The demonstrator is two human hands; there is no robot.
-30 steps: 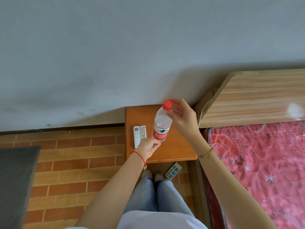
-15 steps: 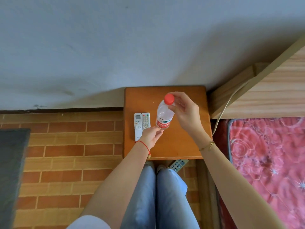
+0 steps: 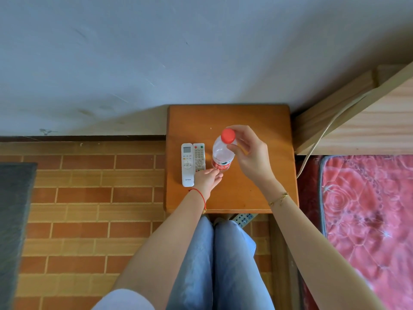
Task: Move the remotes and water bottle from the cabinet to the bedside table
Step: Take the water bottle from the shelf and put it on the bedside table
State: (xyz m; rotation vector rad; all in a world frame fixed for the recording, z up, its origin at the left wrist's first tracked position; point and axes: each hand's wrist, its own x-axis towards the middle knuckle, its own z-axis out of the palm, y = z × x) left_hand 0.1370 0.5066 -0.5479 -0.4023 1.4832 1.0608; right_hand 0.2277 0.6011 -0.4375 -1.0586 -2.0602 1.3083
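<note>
Water bottle (image 3: 222, 154) stands upright on the counter (image 3: 257, 121), just right of two remotes (image 3: 193, 163) lying side by side. Right hand (image 3: 251, 156) grip closed round cap/neck; left hand (image 3: 206, 179) grip loosely open, fingertips (image 3: 218, 173) touching bottle base, holding nothing. Risk, imo: bottle is tall w/ narrow foot, so letting go off-balance or a nudge from the left could tip it onto the remotes. Around: bed (image 3: 366, 209) at right, cord (image 3: 321, 135) near counter edge, power strip (image 3: 243, 219) on floor below. Nothing blocks the spot.
</note>
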